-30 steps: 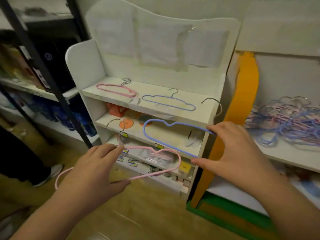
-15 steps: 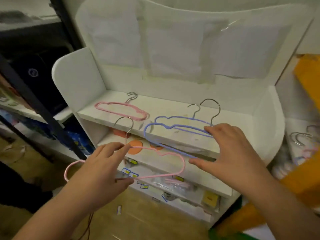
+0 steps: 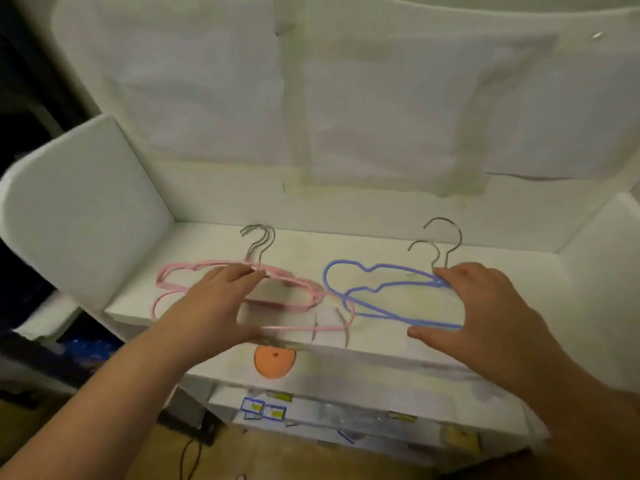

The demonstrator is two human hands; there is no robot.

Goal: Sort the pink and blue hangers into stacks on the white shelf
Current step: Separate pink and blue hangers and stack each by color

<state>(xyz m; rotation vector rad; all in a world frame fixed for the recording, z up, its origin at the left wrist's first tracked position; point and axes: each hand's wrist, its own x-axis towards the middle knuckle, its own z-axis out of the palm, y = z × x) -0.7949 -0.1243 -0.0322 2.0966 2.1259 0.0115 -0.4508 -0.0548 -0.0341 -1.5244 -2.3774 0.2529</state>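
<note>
- We see the pink hangers (image 3: 277,299) lying flat on the left half of the white shelf (image 3: 381,247), one over another, hooks pointing to the back wall. The lowest one juts forward to the shelf's front edge.
- The blue hangers (image 3: 377,292) lie just beside them on the right, two overlapping, hooks also to the back.
- We judge these to be thin coated wire: very light, springy rather than rigid, with a slightly grippy skin. They would snag each other at the hooks and curves, so we would take one at the neck under the hook, or across its two bars.
- Our left hand (image 3: 221,303) spans the pink hanger on top: its fingers (image 3: 239,273) rest on the upper bar by the hook, thumb at the lower bar near the shelf edge, a loose pinch.
- Our right hand (image 3: 485,313) does the same on the upper blue hanger, fingertips at the neck, thumb by the lower bar.
- Below the shelf we see an orange disc (image 3: 275,362) and small labels (image 3: 263,408).
</note>
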